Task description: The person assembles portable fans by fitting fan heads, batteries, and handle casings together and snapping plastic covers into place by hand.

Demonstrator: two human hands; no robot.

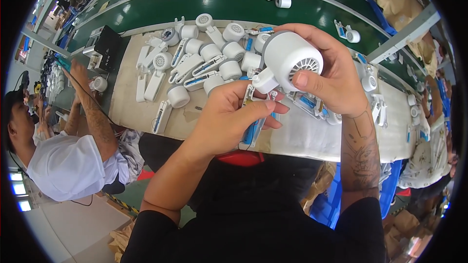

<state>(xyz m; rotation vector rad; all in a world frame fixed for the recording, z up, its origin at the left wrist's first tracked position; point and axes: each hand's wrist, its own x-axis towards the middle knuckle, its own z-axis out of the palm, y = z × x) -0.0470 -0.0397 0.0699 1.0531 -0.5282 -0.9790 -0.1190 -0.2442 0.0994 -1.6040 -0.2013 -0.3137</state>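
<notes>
My right hand [334, 70] grips a white cylindrical fan head [287, 56] with a slotted round grille, the thumb lying at the grille's edge. A short white neck [264, 81] juts from the head toward my other hand. Below it, my left hand [226, 117] is closed round an opened handle [251, 134] with a blue battery-like part inside. The neck and the handle's upper end nearly meet; whether they are joined cannot be made out. Several similar white fans [209, 51] crowd the bench left of my hands, some handles open with blue parts showing.
A pale sheet covers the bench [146, 112]. Behind it runs a green conveyor [195, 2] carrying a few fan units [282, 1]. At the far left stands a black machine [103, 44]; a person in white [73, 165] works there. A blue crate [332, 199] sits below the bench.
</notes>
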